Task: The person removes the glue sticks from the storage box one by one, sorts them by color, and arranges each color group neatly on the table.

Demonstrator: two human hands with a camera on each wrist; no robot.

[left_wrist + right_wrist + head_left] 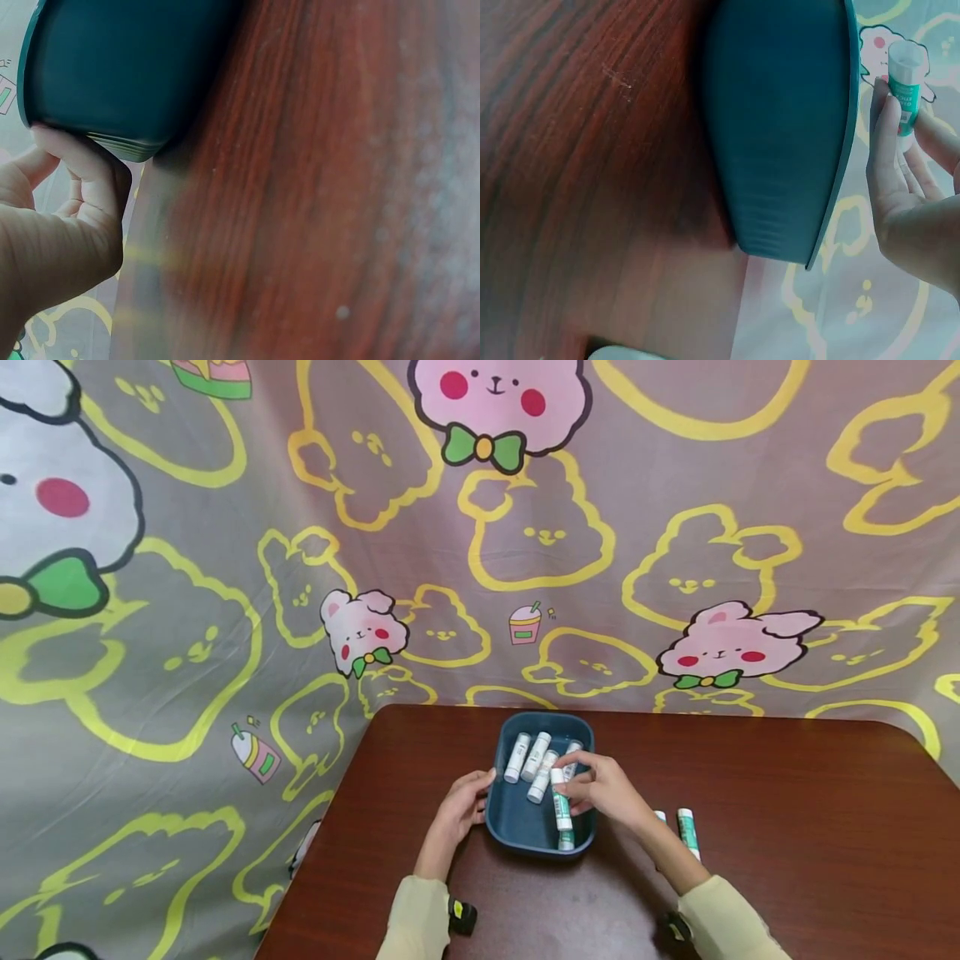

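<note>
A dark blue plastic bin (525,839) stands on the table with several white-capped glue sticks (517,757) lying inside. My left hand (463,806) holds the bin's left side, a fingertip at its rim; the left wrist view shows bent fingers of that hand (82,202) against the bin wall (127,67). Above the bin's right part, my right hand (606,789) pinches a green-and-white glue stick (562,806) between thumb and fingers. In the right wrist view this glue stick (905,94) is held nearly upright beyond the bin's rim.
On the table right of the bin lie more glue sticks (687,832), partly hidden by the right forearm. The brown wooden table (810,827) meets a cartoon-printed cloth (570,610) behind and to the left.
</note>
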